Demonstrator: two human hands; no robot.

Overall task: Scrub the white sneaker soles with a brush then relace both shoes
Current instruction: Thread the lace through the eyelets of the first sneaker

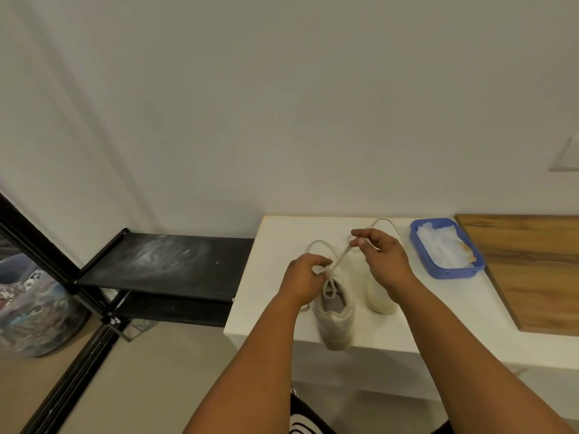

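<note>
Two white sneakers stand on the white table (272, 308), heels toward me. The nearer sneaker (336, 317) sits at the front edge; the second sneaker (380, 297) stands to its right, partly hidden by my right forearm. My left hand (302, 277) grips the white lace (340, 258) at the nearer sneaker's tongue. My right hand (380, 252) pinches the lace's other strand and holds it taut up and to the right. Loose lace loops lie behind both hands. No brush is visible.
A blue plastic tray (448, 274) holding white cloth or paper sits at the table's back right. A wooden board (532, 264) lies further right. A dusty black shoe rack (163, 264) stands left of the table, with a bag (31, 308) on the floor beyond.
</note>
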